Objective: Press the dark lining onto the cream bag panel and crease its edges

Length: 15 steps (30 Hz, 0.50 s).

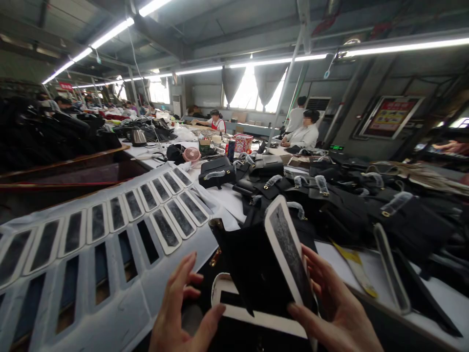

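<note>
Upright in front of me is a part-built black handbag (245,259). On its right side stands a long rounded panel (287,244) with a pale edge and a dark, textured middle. My right hand (333,305) grips this panel, thumb on the near side and fingers behind it. My left hand (183,308) has its fingers spread on the bag's left side. Its thumb tip is at the pale rim (223,282) of the bag's opening, and I cannot tell whether it touches. A small metal fitting (215,257) shows on the black material between the hands.
Left, rows of pale-edged dark panels (117,214) lie on a white sheet (120,313) with rectangular cut-outs. Finished-looking black bags (330,195) with wrapped handles crowd the right side. A yellow strip (355,266) lies near my right hand. A pink fan (191,154) and seated people (306,134) are farther back.
</note>
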### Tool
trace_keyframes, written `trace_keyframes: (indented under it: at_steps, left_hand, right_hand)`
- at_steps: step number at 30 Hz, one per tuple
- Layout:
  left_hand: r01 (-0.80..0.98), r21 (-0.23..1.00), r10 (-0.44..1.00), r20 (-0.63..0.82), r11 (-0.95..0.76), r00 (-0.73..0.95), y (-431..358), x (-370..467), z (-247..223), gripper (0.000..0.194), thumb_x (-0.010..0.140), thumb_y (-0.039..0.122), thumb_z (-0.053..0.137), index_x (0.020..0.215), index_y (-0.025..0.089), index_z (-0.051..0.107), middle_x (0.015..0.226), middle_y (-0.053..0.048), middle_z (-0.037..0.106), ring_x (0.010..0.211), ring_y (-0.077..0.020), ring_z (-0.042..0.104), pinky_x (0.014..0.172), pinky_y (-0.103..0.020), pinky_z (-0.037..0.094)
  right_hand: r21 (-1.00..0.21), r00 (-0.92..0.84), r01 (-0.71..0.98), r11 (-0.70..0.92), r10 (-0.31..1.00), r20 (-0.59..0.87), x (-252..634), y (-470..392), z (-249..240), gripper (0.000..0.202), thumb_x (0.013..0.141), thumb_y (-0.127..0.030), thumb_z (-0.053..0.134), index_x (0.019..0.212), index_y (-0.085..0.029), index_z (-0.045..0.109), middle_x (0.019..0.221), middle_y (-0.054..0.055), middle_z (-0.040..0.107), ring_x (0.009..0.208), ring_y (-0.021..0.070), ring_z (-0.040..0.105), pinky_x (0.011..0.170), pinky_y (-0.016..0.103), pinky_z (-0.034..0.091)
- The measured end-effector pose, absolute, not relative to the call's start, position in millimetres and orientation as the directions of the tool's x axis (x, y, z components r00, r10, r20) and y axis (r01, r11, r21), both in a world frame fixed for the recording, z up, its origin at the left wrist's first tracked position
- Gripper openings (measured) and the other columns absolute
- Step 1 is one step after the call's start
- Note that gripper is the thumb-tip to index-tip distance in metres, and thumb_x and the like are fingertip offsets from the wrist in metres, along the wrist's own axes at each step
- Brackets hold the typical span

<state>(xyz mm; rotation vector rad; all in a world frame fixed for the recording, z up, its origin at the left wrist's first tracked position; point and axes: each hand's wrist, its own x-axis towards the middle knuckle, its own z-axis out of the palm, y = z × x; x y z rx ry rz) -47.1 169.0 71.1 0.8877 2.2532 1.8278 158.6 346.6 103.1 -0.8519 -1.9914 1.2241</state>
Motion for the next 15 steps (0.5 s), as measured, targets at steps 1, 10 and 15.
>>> trace_keyframes:
  at_steps: [1, 10, 15]
  left_hand:
    - [0.385, 0.916, 0.533, 0.271, 0.113, -0.801, 178.1, -55.9, 79.9, 0.081, 0.073, 0.045, 0.075, 0.144, 0.036, 0.038, 0.133, -0.007, 0.059, 0.097, -0.0257, 0.066, 0.042, -0.021, 0.048]
    - [0.407, 0.913, 0.831, 0.237, -0.014, -0.504, 230.5, -97.7, 103.8, 0.049, 0.08, 0.024, 0.065, 0.127, 0.029, 0.052, 0.093, 0.004, 0.068, 0.076, -0.0121, 0.063, 0.077, -0.025, 0.052]
    - [0.426, 0.904, 0.808, 0.226, 0.033, -0.544, 226.3, -94.0, 85.3, 0.026, 0.081, 0.025, 0.064, 0.105, 0.027, 0.057, 0.088, 0.006, 0.069, 0.079, -0.0124, 0.065, 0.077, -0.024, 0.049]
  right_hand:
    - [-0.907, -0.576, 0.204, 0.369, 0.794, 0.194, 157.9, 347.9, 102.5, 0.083, 0.076, -0.035, 0.076, 0.148, -0.025, 0.036, 0.138, 0.013, 0.057, 0.122, 0.0311, 0.059, 0.089, 0.031, 0.058]
    - [-0.755, -0.561, 0.313, 0.576, 0.754, 0.343, 155.7, 357.2, 83.6, 0.079, 0.077, -0.037, 0.074, 0.145, -0.025, 0.036, 0.141, 0.013, 0.052, 0.124, 0.0297, 0.056, 0.108, 0.044, 0.044]
    - [-0.541, -0.592, 0.359, 0.761, 0.634, 0.498, 154.3, 360.8, 85.9, 0.071, 0.076, -0.03, 0.073, 0.139, -0.029, 0.041, 0.138, 0.007, 0.049, 0.122, 0.0247, 0.056, 0.101, 0.031, 0.05]
